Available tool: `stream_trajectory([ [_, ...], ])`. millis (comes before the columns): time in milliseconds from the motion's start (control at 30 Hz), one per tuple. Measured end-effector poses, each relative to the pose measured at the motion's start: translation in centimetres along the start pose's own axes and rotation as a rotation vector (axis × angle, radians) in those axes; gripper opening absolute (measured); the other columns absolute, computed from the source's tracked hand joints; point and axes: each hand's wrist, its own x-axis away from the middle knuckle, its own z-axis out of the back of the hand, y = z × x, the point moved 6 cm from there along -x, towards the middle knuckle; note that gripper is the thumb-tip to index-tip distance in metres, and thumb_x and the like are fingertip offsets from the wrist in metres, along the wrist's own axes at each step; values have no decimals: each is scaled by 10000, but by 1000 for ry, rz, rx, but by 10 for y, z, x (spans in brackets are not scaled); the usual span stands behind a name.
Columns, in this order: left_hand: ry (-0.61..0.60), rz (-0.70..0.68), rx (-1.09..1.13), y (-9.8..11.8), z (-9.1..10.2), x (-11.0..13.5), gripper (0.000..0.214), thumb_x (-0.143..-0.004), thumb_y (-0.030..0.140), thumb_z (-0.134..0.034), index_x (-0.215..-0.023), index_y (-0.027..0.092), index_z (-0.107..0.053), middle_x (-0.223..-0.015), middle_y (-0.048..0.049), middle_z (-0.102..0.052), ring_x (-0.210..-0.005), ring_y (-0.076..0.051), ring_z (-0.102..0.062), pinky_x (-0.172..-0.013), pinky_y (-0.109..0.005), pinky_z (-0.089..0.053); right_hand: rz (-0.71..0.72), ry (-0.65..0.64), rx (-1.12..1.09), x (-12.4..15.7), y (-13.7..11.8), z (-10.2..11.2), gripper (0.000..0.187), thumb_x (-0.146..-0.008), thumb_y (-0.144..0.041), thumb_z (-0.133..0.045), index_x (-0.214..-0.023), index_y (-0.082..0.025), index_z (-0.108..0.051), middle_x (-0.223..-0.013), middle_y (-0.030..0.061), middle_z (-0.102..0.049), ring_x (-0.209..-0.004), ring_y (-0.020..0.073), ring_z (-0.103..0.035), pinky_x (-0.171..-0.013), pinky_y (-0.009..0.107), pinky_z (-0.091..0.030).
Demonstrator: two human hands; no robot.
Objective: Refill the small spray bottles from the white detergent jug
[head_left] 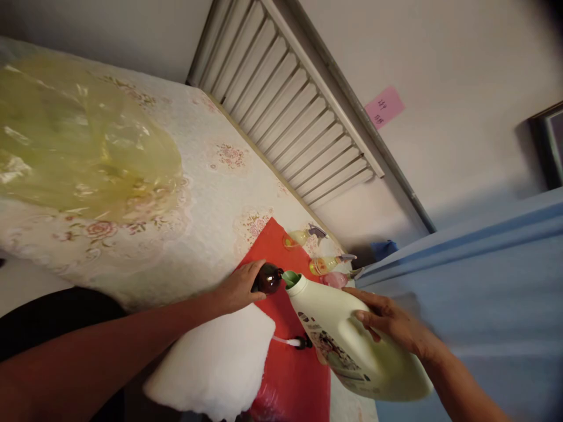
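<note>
My left hand [240,287] is wrapped round a small dark brown bottle [269,278] that stands on a red sheet [295,375]. My right hand [389,319] grips the side of a large pale green jug [352,346], tilted so that its green spout [290,277] is right beside the brown bottle's top. A black pump head with a white tube [295,341] lies on the red sheet under the jug.
Three small spray bottles lie past the red sheet: one yellow [303,235], one orange-yellow [328,264], one pink [336,279]. A white pad [215,363] lies by my left arm. A yellow plastic bag [83,140] rests on the floral cloth. Blue fabric [484,293] lies at right.
</note>
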Motion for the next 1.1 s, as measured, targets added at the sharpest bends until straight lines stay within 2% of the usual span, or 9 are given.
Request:
stream_trajectory([
  [500, -1, -12, -31, -1, 0, 1, 794, -691, 222, -742, -1414, 292, -421, -1358, -97, -581, -1257, -328, -536, -1056, -500, -437, 2, 3, 24, -1, 1, 1, 684, -840, -572, -623, -1409, -197, -563, -716, -7, -575, -555, 116, -454, -544, 263, -388],
  [800, 21, -12, -36, -12, -5, -1, 859, -675, 277, -775, -1443, 324, -394, -1399, -103, -559, -1285, -359, -523, -1068, -519, -431, -2, -1, 24, 0, -1, 0, 698, -839, -558, -623, -1427, -190, -542, -705, -12, -568, -555, 117, -450, -544, 260, -385],
  [1100, 16, -2, -38, -7, -4, 0, 822, -684, 246, -751, -1430, 287, -406, -1400, -93, -562, -1270, -353, -523, -1080, -490, -417, -10, 14, 54, 0, -3, 1, 704, -823, -592, -625, -1408, -205, -566, -707, -6, -590, -544, 125, -462, -547, 273, -391],
])
